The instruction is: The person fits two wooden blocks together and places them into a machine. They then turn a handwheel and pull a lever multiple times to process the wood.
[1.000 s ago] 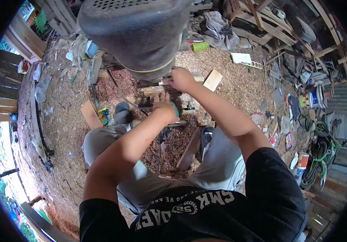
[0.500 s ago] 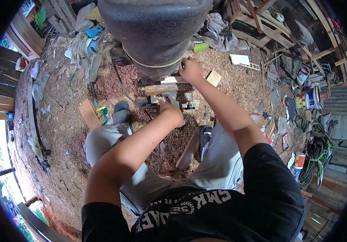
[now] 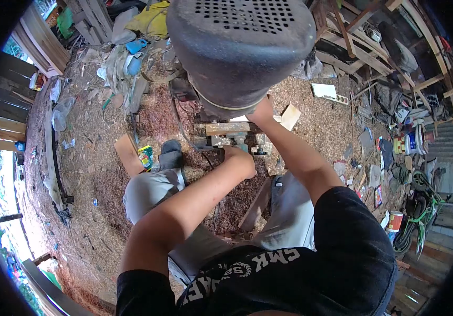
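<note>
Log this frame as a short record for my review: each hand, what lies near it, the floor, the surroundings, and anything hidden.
Left hand: low, on the near side of a wooden strip; the hand shows no clear grip
Right hand: farther forward; the hand is partly covered, grip unclear
Near right hand: pale board
Between legs: long board
Floor: strewn with wood shavings
Far right: green two-wheeler
Blocking view: dark perforated object

A plank wall (image 3: pixel 4 124) borders the littered, shaving-strewn floor (image 3: pixel 89 210).
</note>
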The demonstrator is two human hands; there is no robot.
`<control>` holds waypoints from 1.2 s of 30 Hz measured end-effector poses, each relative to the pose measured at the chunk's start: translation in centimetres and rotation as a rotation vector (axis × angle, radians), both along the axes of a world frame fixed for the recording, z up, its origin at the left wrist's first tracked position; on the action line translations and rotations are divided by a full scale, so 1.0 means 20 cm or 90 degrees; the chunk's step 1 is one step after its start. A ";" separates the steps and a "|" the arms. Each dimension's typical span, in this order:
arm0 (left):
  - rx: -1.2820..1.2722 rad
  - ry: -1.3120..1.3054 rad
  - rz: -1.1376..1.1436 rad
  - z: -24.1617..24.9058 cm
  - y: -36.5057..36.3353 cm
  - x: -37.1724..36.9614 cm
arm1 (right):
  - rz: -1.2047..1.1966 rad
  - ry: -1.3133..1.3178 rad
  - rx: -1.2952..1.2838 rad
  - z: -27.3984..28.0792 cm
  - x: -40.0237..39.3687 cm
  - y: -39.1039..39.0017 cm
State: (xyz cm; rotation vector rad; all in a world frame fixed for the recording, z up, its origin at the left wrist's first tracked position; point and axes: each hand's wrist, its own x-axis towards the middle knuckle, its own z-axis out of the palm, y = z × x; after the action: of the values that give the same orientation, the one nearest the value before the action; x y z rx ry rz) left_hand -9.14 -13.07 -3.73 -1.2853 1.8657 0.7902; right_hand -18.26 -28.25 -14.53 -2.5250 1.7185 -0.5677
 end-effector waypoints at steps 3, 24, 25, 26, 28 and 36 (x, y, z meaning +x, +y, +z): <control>-0.017 0.023 -0.013 -0.02 0.00 0.00 | 0.032 0.037 -0.034 -0.05 -0.01 -0.02; -0.058 0.049 0.100 0.20 -0.06 0.29 | 0.040 0.028 0.002 -0.18 0.08 0.01; -0.092 0.072 0.086 0.16 -0.09 0.34 | 0.037 0.031 0.008 -0.14 0.06 0.04; -0.093 0.063 0.129 0.20 -0.11 0.37 | 0.015 0.030 0.041 -0.04 0.04 0.05; -0.099 0.096 0.093 0.10 -0.15 0.44 | -0.010 0.034 0.077 0.08 -0.02 0.09; -0.098 0.122 0.005 0.08 -0.06 0.44 | -0.094 0.050 0.085 0.16 -0.40 0.20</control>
State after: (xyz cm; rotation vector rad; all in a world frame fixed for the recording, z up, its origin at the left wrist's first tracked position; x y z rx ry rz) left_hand -0.36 -14.29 -2.22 -1.3520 2.1093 0.8114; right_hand -26.19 -24.17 -11.28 -2.3746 1.9114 -0.3507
